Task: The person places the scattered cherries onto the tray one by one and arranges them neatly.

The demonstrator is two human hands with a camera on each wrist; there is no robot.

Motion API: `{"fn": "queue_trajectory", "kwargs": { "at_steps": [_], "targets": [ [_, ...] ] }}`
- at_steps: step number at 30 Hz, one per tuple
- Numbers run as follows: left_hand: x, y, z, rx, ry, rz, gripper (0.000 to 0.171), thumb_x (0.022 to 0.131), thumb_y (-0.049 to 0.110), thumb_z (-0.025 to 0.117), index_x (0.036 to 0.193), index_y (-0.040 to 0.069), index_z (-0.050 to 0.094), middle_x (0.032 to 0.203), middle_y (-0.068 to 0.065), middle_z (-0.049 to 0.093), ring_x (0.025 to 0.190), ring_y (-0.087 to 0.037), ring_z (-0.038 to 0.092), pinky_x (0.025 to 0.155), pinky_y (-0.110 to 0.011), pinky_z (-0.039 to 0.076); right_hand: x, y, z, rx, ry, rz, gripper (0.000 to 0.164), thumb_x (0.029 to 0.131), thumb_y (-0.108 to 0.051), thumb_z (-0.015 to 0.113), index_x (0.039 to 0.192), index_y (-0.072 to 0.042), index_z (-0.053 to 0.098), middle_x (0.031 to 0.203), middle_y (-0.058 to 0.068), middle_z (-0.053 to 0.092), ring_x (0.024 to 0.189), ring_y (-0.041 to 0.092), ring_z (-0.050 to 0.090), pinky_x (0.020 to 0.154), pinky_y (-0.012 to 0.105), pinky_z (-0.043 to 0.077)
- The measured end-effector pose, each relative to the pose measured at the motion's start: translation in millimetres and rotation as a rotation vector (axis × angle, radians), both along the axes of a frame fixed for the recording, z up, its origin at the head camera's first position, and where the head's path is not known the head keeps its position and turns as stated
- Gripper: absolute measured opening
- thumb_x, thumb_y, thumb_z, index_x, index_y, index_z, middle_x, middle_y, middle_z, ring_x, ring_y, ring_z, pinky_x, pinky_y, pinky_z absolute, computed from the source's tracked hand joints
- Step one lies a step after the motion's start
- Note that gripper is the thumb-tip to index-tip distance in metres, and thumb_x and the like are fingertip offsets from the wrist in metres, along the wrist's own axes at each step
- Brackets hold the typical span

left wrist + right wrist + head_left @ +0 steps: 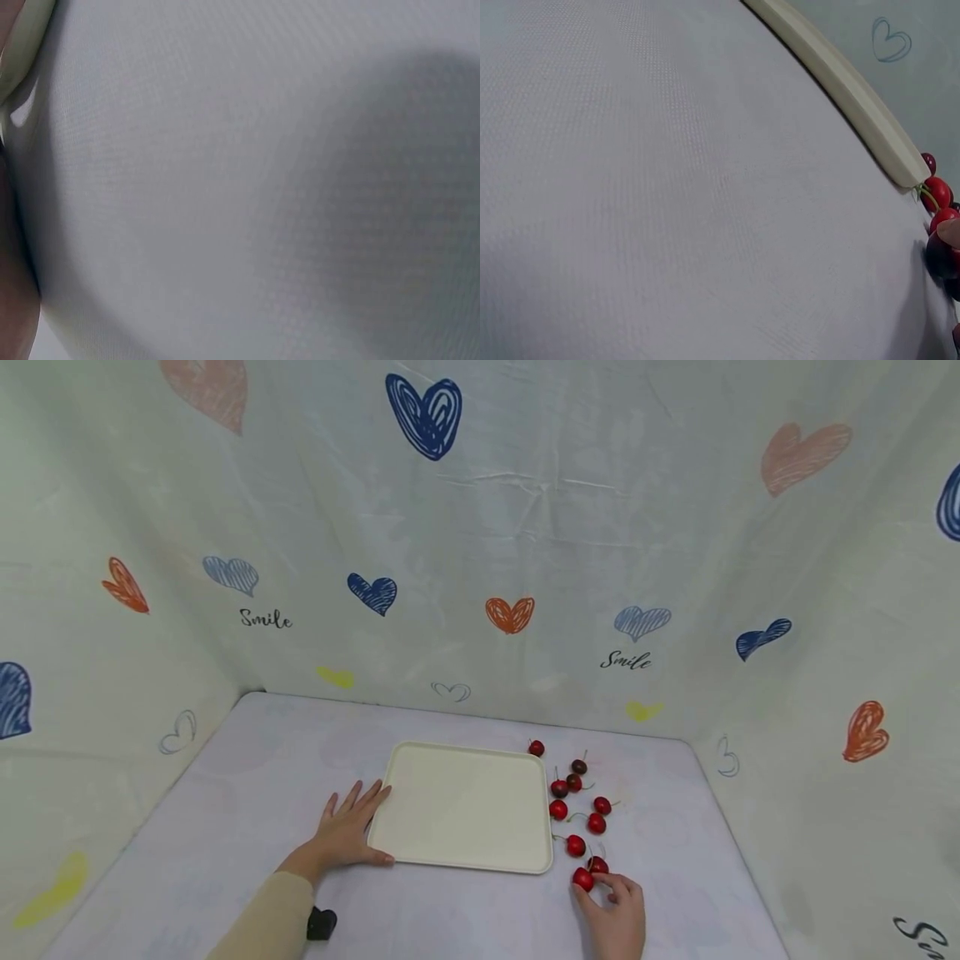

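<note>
A cream rectangular tray (465, 806) lies flat on the table. My left hand (345, 832) rests at its left edge, fingers spread and straight, with fingertips at the upper rim side and the thumb by the near corner. To the right of the tray, my right hand (615, 914) pinches a red cherry (582, 879) between thumb and forefinger. Another cherry (597, 864) sits right behind the held one. In the right wrist view a fingertip (950, 232) shows among the cherries at the right edge, most of that hand being out of frame.
Several more cherries with stems lie along the tray's right side, among them one cherry (575, 846) near the front and one (536, 748) at the far corner. A black object (321, 924) is beside the left sleeve (270, 918). A heart-printed curtain (480, 543) surrounds the table.
</note>
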State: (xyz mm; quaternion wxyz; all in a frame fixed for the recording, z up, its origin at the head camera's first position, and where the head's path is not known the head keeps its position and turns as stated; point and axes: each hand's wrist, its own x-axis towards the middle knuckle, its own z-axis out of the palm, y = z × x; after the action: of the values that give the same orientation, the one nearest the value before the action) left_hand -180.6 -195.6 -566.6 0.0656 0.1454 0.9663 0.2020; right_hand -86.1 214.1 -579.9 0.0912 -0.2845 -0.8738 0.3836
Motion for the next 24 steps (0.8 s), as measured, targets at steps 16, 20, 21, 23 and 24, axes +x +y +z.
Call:
{"fn": "queue_trajectory", "kwargs": {
  "at_steps": [16,20,21,23,24],
  "targets": [
    [0.2,-1,-1.5,0.004,-0.015,0.003,0.124,0.057,0.069,0.081,0.152,0.006,0.032,0.157,-0.018,0.025,0.144,-0.046,0.011,0.108,-0.069,0.0,1.4,-4,10.3,-0.024,0.057,-0.011,0.037,0.078,-0.015,0.083,0.106,0.004,0.066,0.125,0.022,0.042,0.102,0.036,0.045,0.083,0.048,0.044],
    [-0.3,-2,-0.7,0.034,0.0,0.0,0.123,0.057,0.066,0.082,0.151,0.005,0.033,0.157,-0.019,0.026,0.143,-0.047,0.012,0.107,-0.069,0.0,0.0,-14,23.4,-0.031,0.19,0.017,0.034,0.077,-0.01,0.082,0.105,0.0,0.067,0.121,0.013,0.05,0.097,0.025,0.048,0.076,0.037,0.04],
    [-0.5,-2,-1.0,0.037,0.005,-0.002,0.123,0.057,0.066,0.083,0.151,0.005,0.033,0.157,-0.019,0.026,0.143,-0.047,0.012,0.107,-0.069,0.001,-0.9,-17,25.7,-0.03,0.223,0.029,0.034,0.076,-0.009,0.082,0.105,-0.001,0.067,0.119,0.01,0.052,0.095,0.023,0.048,0.074,0.033,0.038],
    [-1.6,-2,-2.7,0.036,0.007,-0.005,0.123,0.057,0.067,0.082,0.151,0.005,0.033,0.157,-0.019,0.026,0.143,-0.047,0.012,0.107,-0.069,0.0,-2.6,-23,28.9,-0.039,0.273,0.05,0.035,0.075,-0.007,0.083,0.107,-0.004,0.068,0.113,0.005,0.057,0.091,0.019,0.05,0.07,0.027,0.037],
    [-2.1,-2,-3.7,0.034,0.004,-0.007,0.123,0.057,0.068,0.082,0.151,0.005,0.032,0.157,-0.019,0.026,0.143,-0.046,0.012,0.107,-0.068,0.0,-3.3,-26,30.1,-0.05,0.288,0.06,0.035,0.075,-0.007,0.083,0.107,-0.005,0.068,0.109,0.004,0.058,0.089,0.018,0.051,0.067,0.024,0.036]
  ]
}}
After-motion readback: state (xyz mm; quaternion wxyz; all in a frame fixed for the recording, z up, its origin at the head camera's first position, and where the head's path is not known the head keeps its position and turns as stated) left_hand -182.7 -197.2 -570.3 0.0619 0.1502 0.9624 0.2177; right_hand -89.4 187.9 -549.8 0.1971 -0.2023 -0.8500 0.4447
